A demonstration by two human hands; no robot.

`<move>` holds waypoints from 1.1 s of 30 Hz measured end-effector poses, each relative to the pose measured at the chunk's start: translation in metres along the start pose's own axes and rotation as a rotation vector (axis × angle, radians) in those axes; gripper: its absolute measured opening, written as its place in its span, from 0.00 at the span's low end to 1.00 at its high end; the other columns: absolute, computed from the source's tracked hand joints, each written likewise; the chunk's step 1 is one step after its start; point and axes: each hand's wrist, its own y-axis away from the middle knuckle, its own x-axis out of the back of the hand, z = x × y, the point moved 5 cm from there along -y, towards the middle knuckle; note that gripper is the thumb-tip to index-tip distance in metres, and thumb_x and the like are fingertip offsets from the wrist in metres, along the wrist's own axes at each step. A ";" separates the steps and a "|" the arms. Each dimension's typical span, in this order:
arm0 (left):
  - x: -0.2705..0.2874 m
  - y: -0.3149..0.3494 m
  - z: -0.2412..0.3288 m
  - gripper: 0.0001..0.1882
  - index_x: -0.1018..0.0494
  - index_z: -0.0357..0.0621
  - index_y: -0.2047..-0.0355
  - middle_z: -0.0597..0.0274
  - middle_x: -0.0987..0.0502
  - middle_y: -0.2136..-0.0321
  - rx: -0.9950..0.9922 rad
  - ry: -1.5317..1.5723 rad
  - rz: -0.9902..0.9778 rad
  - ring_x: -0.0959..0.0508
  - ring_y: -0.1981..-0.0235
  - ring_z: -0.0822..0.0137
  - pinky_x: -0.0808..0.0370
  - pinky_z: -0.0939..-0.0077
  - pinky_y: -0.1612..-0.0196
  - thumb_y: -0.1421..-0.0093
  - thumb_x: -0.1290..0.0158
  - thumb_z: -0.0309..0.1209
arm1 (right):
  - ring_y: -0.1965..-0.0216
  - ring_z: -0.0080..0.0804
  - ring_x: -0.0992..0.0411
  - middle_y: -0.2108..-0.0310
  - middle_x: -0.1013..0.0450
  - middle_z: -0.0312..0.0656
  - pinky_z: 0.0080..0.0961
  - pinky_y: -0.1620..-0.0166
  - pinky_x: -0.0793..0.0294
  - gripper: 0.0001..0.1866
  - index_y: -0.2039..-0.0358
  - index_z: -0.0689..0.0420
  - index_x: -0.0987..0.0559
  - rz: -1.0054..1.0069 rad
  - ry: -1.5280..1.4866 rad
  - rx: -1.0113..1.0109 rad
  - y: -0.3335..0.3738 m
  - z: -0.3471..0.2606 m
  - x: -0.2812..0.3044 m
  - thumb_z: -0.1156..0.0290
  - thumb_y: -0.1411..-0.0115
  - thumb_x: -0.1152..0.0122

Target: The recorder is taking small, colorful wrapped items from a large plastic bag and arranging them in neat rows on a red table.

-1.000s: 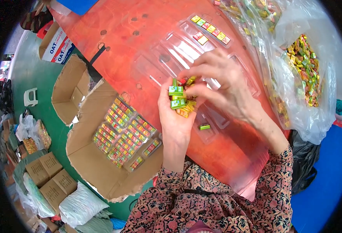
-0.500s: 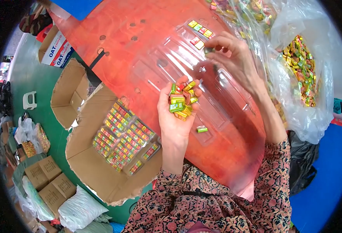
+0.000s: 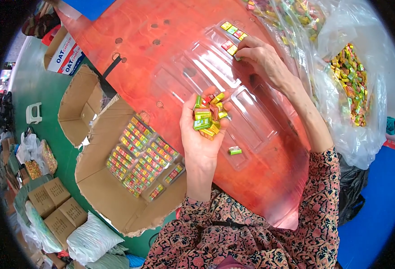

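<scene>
My left hand (image 3: 200, 148) lies palm up over the near part of the clear plastic tray (image 3: 244, 102), cupping a heap of small wrapped candies (image 3: 208, 117) in green, yellow and red. At the tray's far end, the fingers of my right hand (image 3: 264, 62) are pinched together on a small wrapped candy, mostly hidden by the fingertips. Beside them, a row of candies (image 3: 234, 30) fills one compartment, and a shorter row (image 3: 229, 46) lies in the neighbouring one. A single green candy (image 3: 234, 150) rests in the tray's nearest compartment.
The tray sits on a red-orange table (image 3: 139, 58). Right of it stands a clear plastic bag (image 3: 372, 134) with many loose candies. At left, a cardboard box (image 3: 99, 197) holds filled trays (image 3: 146, 159). Another open box (image 3: 74, 112), cartons (image 3: 65, 224) and a white stool (image 3: 34, 113) are on the green floor.
My right hand has lowered from above the tray to the shorter candy row, with its fingertips now at the compartment. My left hand stays nearly where it was.
</scene>
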 end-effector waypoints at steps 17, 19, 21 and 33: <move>-0.003 0.003 0.008 0.20 0.31 0.38 0.58 0.47 0.27 0.63 -0.037 -0.055 -0.013 0.25 0.67 0.59 0.25 0.79 0.77 0.41 0.60 0.42 | 0.70 0.35 0.30 0.74 0.30 0.43 0.27 0.68 0.33 0.06 0.72 0.63 0.24 0.077 -0.260 -0.128 0.024 -0.034 0.015 0.78 0.53 0.43; -0.001 0.003 0.012 0.20 0.31 0.38 0.58 0.47 0.27 0.63 -0.037 -0.048 0.007 0.25 0.66 0.59 0.25 0.78 0.77 0.41 0.60 0.42 | 0.71 0.33 0.30 0.75 0.30 0.42 0.27 0.69 0.34 0.07 0.73 0.63 0.24 -0.152 -0.468 -0.194 0.045 -0.056 0.018 0.75 0.54 0.40; -0.003 0.002 0.015 0.20 0.32 0.38 0.58 0.47 0.27 0.63 -0.042 -0.028 -0.033 0.25 0.66 0.58 0.26 0.77 0.77 0.41 0.59 0.42 | 0.72 0.34 0.31 0.76 0.30 0.42 0.28 0.69 0.34 0.10 0.74 0.63 0.25 -0.284 -0.570 -0.103 0.060 -0.083 0.014 0.71 0.56 0.37; -0.003 0.008 0.027 0.18 0.34 0.34 0.57 0.43 0.33 0.59 -0.135 -0.006 0.030 0.30 0.64 0.58 0.26 0.79 0.80 0.42 0.57 0.37 | 0.69 0.38 0.36 0.75 0.37 0.42 0.30 0.66 0.34 0.04 0.79 0.60 0.29 -0.253 -0.230 0.022 0.084 -0.119 0.001 0.76 0.57 0.44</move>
